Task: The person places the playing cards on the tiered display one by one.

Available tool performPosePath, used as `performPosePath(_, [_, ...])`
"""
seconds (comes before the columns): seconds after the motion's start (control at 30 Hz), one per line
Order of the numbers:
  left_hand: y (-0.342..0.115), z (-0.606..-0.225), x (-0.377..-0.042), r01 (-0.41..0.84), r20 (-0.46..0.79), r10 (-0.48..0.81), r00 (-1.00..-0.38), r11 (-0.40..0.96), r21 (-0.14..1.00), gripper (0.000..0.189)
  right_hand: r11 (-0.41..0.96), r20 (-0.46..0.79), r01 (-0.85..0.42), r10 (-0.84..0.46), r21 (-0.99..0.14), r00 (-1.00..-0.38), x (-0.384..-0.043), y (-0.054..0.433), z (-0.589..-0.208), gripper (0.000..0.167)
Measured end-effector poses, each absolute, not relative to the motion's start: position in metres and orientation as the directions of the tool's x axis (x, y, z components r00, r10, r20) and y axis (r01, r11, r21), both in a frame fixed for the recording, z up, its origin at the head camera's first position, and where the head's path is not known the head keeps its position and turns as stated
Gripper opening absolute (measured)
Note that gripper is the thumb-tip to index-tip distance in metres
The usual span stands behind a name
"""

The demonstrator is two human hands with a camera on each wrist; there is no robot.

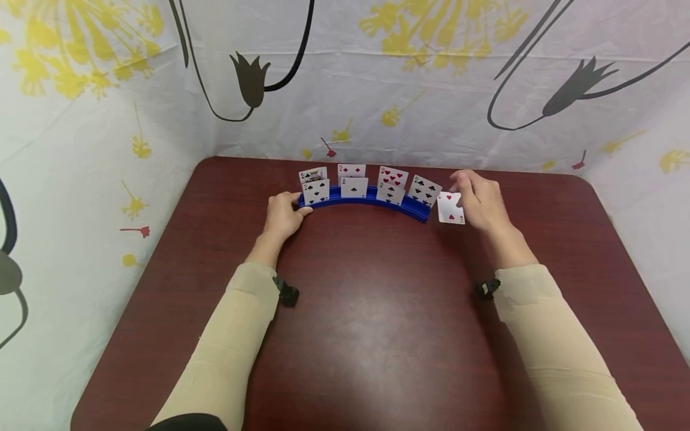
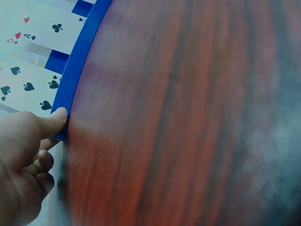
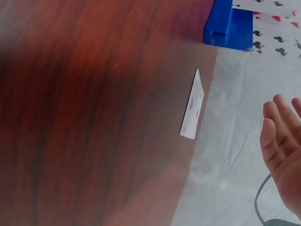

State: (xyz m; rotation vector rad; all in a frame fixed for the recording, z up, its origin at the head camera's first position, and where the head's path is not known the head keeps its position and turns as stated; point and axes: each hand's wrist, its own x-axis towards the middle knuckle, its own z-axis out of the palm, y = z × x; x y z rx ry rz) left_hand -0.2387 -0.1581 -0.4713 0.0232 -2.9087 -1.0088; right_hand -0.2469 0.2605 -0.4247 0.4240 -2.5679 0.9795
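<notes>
My left hand (image 1: 284, 215) pinches the left end of a curved blue card holder (image 1: 418, 211), thumb on its front edge in the left wrist view. Playing cards stand upright in it: a king (image 1: 312, 174) behind a spades card (image 1: 316, 192), a diamonds card (image 1: 351, 170) behind the ace of clubs (image 1: 354, 187), a hearts card (image 1: 393, 175) behind a low clubs card (image 1: 390, 194), and a tilted clubs card (image 1: 424, 190) at the right end. A two of hearts (image 3: 192, 113) lies face up beside that end. My right hand (image 1: 482, 200) hovers just right of it, holding nothing, fingers loosely bent.
The dark red wooden table (image 1: 366, 299) has rounded far corners. A white patterned cloth (image 1: 334, 78) hangs close behind its back edge and along both sides. A black strap device (image 1: 286, 292) sits on the left wrist, another (image 1: 487, 290) on the right.
</notes>
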Motion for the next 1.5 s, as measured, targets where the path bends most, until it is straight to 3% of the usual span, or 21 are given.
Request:
performPosePath(0.17, [-0.159,-0.472,-0.239,0.007,0.057,-0.037,-0.998,0.784,0.621,0.052,0.744,0.402,-0.339,-0.104,-0.576,-0.910,-0.250,0.266,-0.429,0.036])
performPosePath(0.37, [-0.159,-0.472,-0.239,0.003,0.054,-0.039,-0.998,0.785,0.620,0.051,0.782,0.283,-0.271,-0.126,-0.561,-0.951,-0.250,0.271,-0.432,0.032])
performPosePath(0.63, [-0.159,-0.473,-0.239,0.003,0.054,-0.039,-0.998,0.782,0.623,0.051,0.841,0.095,-0.203,-0.180,-0.501,-0.979,-0.254,0.280,-0.437,0.053])
performPosePath(1.5, [-0.159,-0.473,-0.239,-0.001,0.052,-0.043,-0.998,0.777,0.630,0.051,0.909,-0.101,-0.170,-0.223,-0.380,-0.970,-0.268,0.288,-0.452,0.093])
